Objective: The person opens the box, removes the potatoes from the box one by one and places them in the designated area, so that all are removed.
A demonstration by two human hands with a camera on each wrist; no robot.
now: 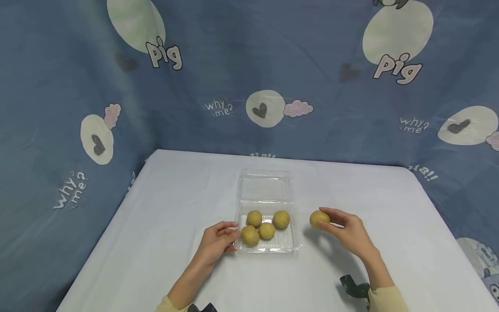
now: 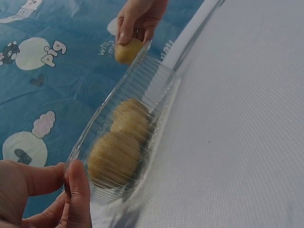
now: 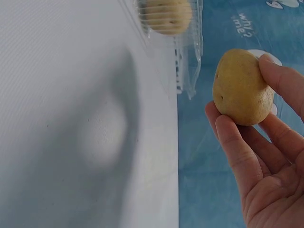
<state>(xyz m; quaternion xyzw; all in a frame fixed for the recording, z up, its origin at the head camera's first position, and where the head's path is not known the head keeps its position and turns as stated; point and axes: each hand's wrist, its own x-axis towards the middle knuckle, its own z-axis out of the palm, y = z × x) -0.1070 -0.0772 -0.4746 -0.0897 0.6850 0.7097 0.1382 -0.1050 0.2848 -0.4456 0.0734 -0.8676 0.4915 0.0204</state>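
A clear plastic clamshell box (image 1: 290, 242) lies with its lid (image 1: 265, 189) folded back on the white table, and several potatoes (image 1: 250, 235) sit in its base. My left hand (image 1: 219, 240) is at the box's left side; in the left wrist view its thumb and finger pinch the rim (image 2: 97, 114). To the right of the box, my right hand (image 1: 348, 229) holds one more potato (image 3: 241, 88) between thumb and fingers. That potato is in the air, apart from the box, and the hand's shadow falls on the cloth below.
The table (image 1: 167, 190) has a white cloth cover. Behind it and at its sides hangs a blue printed curtain (image 1: 218, 52). A dark strap piece (image 1: 354, 287) shows by my right wrist, and another dark piece (image 1: 202, 308) near my left sleeve.
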